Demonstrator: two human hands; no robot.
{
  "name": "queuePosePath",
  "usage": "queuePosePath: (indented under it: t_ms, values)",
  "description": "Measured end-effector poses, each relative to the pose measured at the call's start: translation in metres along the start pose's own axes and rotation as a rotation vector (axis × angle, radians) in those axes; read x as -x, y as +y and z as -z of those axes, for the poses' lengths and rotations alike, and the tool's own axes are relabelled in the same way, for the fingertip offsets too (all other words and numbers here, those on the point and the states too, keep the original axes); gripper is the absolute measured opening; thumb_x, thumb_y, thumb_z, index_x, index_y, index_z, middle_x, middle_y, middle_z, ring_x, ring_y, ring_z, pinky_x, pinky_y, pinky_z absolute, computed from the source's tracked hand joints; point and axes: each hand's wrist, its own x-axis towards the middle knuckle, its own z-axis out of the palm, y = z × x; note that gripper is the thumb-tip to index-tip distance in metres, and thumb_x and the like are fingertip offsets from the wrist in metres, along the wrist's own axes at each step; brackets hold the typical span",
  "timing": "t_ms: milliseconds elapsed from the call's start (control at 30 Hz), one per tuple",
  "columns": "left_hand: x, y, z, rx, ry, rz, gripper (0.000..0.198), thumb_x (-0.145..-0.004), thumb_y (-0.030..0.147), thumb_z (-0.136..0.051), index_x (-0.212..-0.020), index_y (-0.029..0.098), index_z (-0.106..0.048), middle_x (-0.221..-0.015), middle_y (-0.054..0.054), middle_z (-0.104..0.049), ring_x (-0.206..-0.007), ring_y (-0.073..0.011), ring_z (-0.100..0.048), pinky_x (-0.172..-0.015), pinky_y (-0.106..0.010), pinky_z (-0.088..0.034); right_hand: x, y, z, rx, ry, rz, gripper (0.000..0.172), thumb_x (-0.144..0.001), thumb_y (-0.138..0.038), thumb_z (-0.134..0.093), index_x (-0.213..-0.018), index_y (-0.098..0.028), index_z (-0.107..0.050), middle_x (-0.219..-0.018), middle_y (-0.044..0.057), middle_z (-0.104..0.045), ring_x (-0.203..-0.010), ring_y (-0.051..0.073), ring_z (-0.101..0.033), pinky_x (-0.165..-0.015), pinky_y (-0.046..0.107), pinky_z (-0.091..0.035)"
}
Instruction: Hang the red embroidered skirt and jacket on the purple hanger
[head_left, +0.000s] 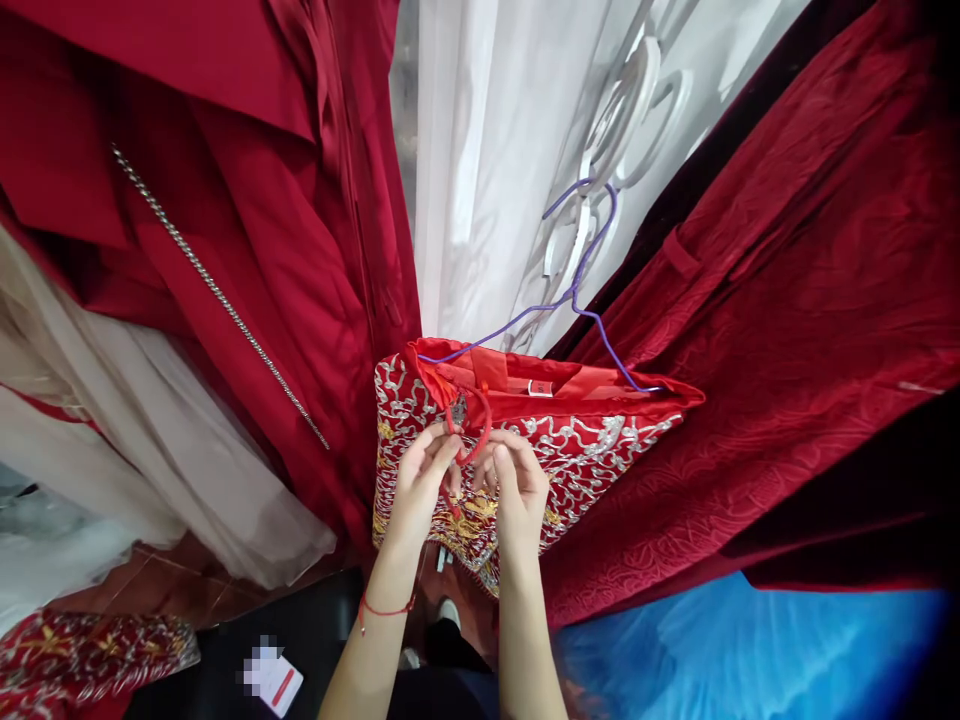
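Note:
A red skirt-like garment with silver and gold embroidery hangs by its waist from a purple wire hanger. At its waistband a red cord forms a loop. My left hand pinches the cord on the left side of this loop, thumb against fingers. On the right side, my right hand is closed with its fingertips on the same cord. Both hands are in front of the embroidered cloth and partly cover it. A small white-and-red label shows inside the waistband.
The hanger's hook is over white scrollwork. Dark red garments hang at left, one with a silvery chain-like trim; patterned red cloth hangs at right. Below are blue fabric and a black surface bearing a card.

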Motion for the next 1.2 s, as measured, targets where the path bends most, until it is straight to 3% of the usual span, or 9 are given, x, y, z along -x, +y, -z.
queuePosePath:
  t_ms: [133, 233, 367, 433, 567, 733, 867, 1033, 1200]
  values:
    - [0.000, -0.001, 0.002, -0.074, 0.023, -0.022, 0.038, -0.081, 0.047, -0.077, -0.101, 0.016, -0.067, -0.080, -0.002, -0.070, -0.045, -0.0043, -0.049, -0.042, -0.017, -0.039, -0.004, -0.001, -0.007, 0.002, -0.076, -0.009, 0.014, -0.087, -0.034, -0.072, -0.095, -0.023, -0.070, -0.071, -0.003, -0.061, -0.054, 0.009, -0.053, -0.052, 0.022, -0.045]
    - [0.000, -0.002, 0.004, -0.138, -0.011, -0.042, 0.038, -0.083, 0.047, -0.074, -0.104, 0.016, -0.069, -0.088, -0.005, -0.071, -0.053, -0.0069, -0.053, -0.047, -0.018, -0.043, -0.006, 0.001, -0.009, 0.072, -0.087, -0.009, 0.012, -0.091, -0.032, -0.066, -0.099, -0.023, -0.071, -0.071, -0.003, -0.061, -0.056, 0.011, -0.054, -0.054, 0.024, -0.046]
    - [0.001, -0.007, 0.004, -0.169, -0.023, -0.069, 0.036, -0.085, 0.048, -0.071, -0.098, 0.015, -0.071, -0.074, -0.002, -0.064, -0.057, -0.0093, -0.051, -0.052, -0.019, -0.043, -0.013, -0.002, -0.004, 0.356, -0.150, 0.189, 0.019, -0.098, -0.027, -0.056, -0.100, -0.023, -0.074, -0.083, 0.002, -0.066, -0.072, 0.014, -0.060, -0.070, 0.028, -0.049]
    - [0.001, -0.010, 0.002, -0.162, 0.005, -0.120, 0.036, -0.083, 0.051, -0.071, -0.088, 0.015, -0.070, -0.071, -0.002, -0.062, -0.060, -0.0110, -0.052, -0.055, -0.021, -0.043, -0.017, -0.005, -0.001, 0.432, -0.200, 0.236, 0.022, -0.099, -0.024, -0.053, -0.098, -0.023, -0.075, -0.082, 0.002, -0.065, -0.072, 0.014, -0.058, -0.069, 0.027, -0.047]
    - [-0.001, -0.014, -0.005, -0.203, 0.038, -0.174, 0.036, -0.085, 0.051, -0.069, -0.076, 0.016, -0.067, -0.069, -0.002, -0.061, -0.064, -0.0131, -0.054, -0.062, -0.023, -0.045, -0.024, -0.009, 0.002, 0.444, -0.095, 0.247, 0.009, -0.092, -0.022, -0.063, -0.087, -0.021, -0.071, -0.073, -0.002, -0.057, -0.063, 0.012, -0.050, -0.059, 0.025, -0.040]
    - [-0.002, -0.014, -0.017, -0.277, 0.141, -0.200, 0.039, -0.084, 0.055, -0.069, -0.081, 0.016, -0.070, -0.076, -0.004, -0.068, -0.071, -0.0165, -0.060, -0.070, -0.026, -0.050, -0.030, -0.005, 0.006, 0.429, -0.080, 0.149, 0.010, -0.087, -0.017, -0.064, -0.079, -0.021, -0.060, -0.072, -0.003, -0.056, -0.064, 0.012, -0.050, -0.064, 0.025, -0.042]
    - [0.001, -0.010, -0.026, -0.351, 0.157, -0.225, 0.029, -0.073, 0.040, -0.083, -0.083, 0.017, -0.069, -0.076, -0.001, -0.067, -0.072, -0.0149, -0.062, -0.070, -0.023, -0.050, -0.030, -0.001, 0.014, 0.378, -0.164, 0.057, 0.006, -0.085, -0.016, -0.062, -0.087, -0.021, -0.060, -0.082, -0.001, -0.062, -0.072, 0.014, -0.056, -0.071, 0.027, -0.046]
    - [0.001, -0.009, -0.030, -0.412, 0.267, -0.301, 0.032, -0.085, 0.043, -0.072, -0.069, 0.017, -0.063, -0.066, 0.001, -0.061, -0.064, -0.0113, -0.056, -0.062, -0.020, -0.047, -0.034, 0.003, 0.017, 0.229, -0.265, -0.049, 0.012, -0.094, -0.033, -0.060, -0.091, -0.021, -0.061, -0.084, 0.000, -0.063, -0.073, 0.013, -0.056, -0.070, 0.026, -0.045]
    - [-0.002, -0.014, -0.026, -0.437, 0.314, -0.289, 0.038, -0.088, 0.050, -0.066, -0.070, 0.016, -0.066, -0.067, 0.000, -0.062, -0.065, -0.0124, -0.055, -0.062, -0.021, -0.047, -0.041, 0.011, 0.012, 0.046, -0.314, -0.147, 0.018, -0.091, -0.036, -0.062, -0.083, -0.020, -0.063, -0.078, 0.000, -0.058, -0.071, 0.012, -0.052, -0.068, 0.024, -0.044]
